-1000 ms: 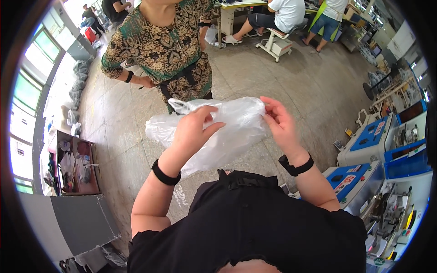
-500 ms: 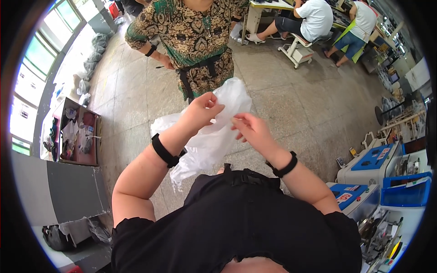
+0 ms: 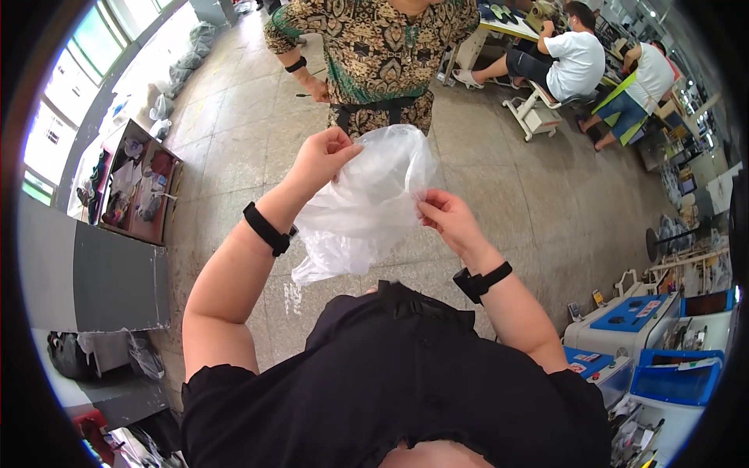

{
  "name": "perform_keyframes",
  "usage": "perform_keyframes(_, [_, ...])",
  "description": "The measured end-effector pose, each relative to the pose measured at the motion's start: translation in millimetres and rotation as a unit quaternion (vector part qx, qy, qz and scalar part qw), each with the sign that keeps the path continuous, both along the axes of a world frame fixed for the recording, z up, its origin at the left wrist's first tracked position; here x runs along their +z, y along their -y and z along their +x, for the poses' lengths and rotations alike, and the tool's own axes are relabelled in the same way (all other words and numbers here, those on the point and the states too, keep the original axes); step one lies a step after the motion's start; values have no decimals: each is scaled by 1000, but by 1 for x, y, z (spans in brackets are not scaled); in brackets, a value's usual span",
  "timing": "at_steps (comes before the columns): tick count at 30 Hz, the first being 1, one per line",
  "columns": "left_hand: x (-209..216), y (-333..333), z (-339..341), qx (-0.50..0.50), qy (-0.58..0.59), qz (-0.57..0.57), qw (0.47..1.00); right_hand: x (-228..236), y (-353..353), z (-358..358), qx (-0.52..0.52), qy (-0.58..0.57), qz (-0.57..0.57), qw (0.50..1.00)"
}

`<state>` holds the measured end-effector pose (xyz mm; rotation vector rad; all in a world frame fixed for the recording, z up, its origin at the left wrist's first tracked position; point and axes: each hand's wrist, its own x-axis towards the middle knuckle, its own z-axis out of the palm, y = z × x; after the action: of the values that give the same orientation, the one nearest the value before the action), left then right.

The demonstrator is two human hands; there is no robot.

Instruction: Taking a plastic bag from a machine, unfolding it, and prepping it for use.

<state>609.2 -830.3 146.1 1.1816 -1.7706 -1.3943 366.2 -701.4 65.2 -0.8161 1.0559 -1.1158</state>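
A thin, translucent white plastic bag hangs between my hands in front of my body. My left hand pinches its upper left edge between thumb and fingers. Lower on the other side, my right hand grips the bag's right edge with the fingertips. The bag's top is spread apart between the two grips, and its crumpled lower part droops to the left, above the floor. Nothing can be made out inside it. Each of my wrists wears a black band.
A person in a patterned top stands just beyond the bag. An open cabinet with loose items is at left, near a grey partition. Blue and white machines line the right. Two people sit or stand by worktables at far right.
My hands have moved apart, and the bag's top is stretched wider between them. The right hand has gone right and now grips the bag's edge. The whole view has shifted.
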Motion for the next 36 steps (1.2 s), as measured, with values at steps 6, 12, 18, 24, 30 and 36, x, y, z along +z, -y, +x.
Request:
perform_keyframes(6, [-1,-11,8,14,14,46,999,7,-5,8,2,-23,-47,999])
perform_keyframes(12, [7,-24,35,24,77,-166,983,18,-17,10,-22,30,-43,998])
perform_keyframes(18, [-23,-40,33,-218,140,-219,941,18,-36,5,-119,104,-19,987])
perform_keyframes(24, [-87,-74,-79,-375,-7,-66,925,19,-69,2,67,-272,-44,959])
perform_keyframes(30, [-67,-60,-144,-294,-116,275,908,27,-164,-50,-330,-399,-105,849])
perform_keyframes(36, [-61,-123,-223,-440,-209,504,713,0,-172,9,-309,-384,-163,855])
